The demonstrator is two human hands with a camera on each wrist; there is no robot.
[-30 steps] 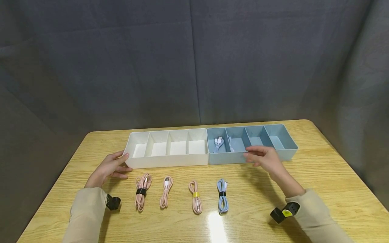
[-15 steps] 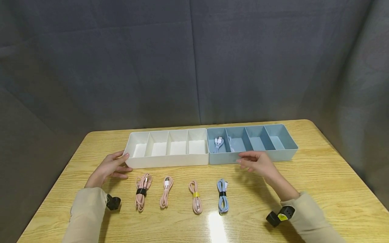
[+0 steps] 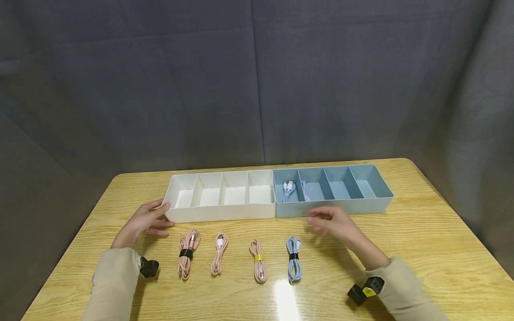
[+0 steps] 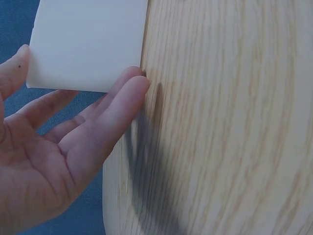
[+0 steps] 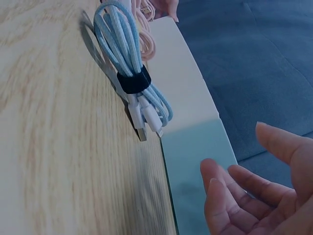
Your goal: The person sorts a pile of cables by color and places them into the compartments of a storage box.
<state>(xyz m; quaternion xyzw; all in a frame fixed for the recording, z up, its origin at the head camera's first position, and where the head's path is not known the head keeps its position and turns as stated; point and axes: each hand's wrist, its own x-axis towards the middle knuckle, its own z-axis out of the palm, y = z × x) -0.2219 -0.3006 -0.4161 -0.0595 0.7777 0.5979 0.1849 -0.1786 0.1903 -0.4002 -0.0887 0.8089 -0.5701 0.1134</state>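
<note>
We see the banded blue cable [image 3: 294,264] lying on the near side of the blue box [image 3: 341,206], the rightmost of four bundles on the table [image 3: 421,236]. Just to its far right is our right hand [image 3: 337,224], thumb apart and fingers loosely bent, pinching nothing, near the box's front wall. If we swing low or wide here, our knuckles could knock that wall and shove the box; if we catch the bundle by its plugs instead of its black band [image 5: 133,81], the loops could droop or twist. To the left, three pink cables [image 3: 260,269] lie before the white box [image 3: 221,213], whose left end our left hand [image 3: 140,223] touches with spread fingers. Too hard a push there could slide both boxes right, since their ends meet
</note>
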